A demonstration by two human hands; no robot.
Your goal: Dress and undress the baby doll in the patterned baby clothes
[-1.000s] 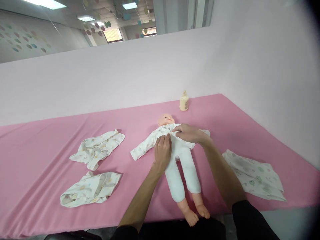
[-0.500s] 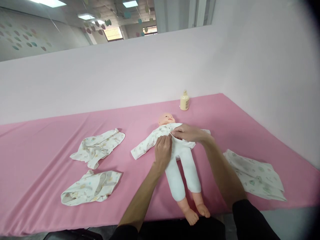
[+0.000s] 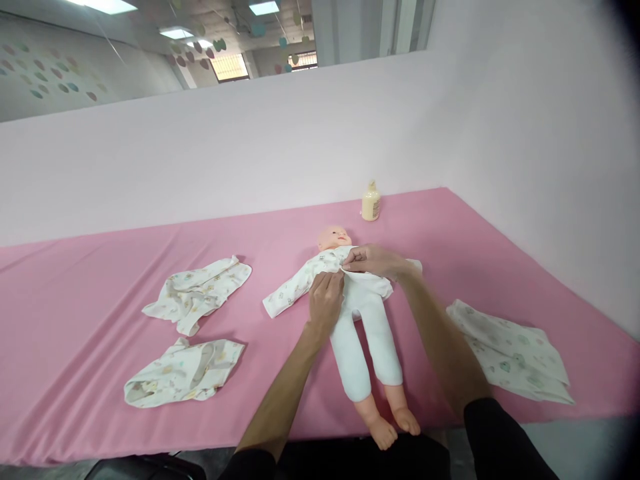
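A baby doll (image 3: 367,340) lies on its back on the pink cloth, its head away from me and its bare feet near the front edge. It wears a white printed baby shirt (image 3: 295,285) with long sleeves spread to both sides. At the chest my left hand (image 3: 327,298) is closed with its fingers pinching the shirt's front edge. Just right of it, my right hand (image 3: 374,261) pinches the same front of the shirt, fingertips close to those of the left. Whatever fastening lies between the fingertips is too small to make out.
Two printed white garments (image 3: 200,293) (image 3: 183,373) lie crumpled on the left. A folded printed cloth (image 3: 515,353) lies at the right by my forearm. Behind the doll's head stands a pale yellow pump bottle (image 3: 371,203). White walls (image 3: 225,153) border the pink-covered table (image 3: 90,293).
My right hand's fingers have shifted slightly at the shirt's front, and the shirt's lower right part lies flatter over the belly. My left hand stays in place.
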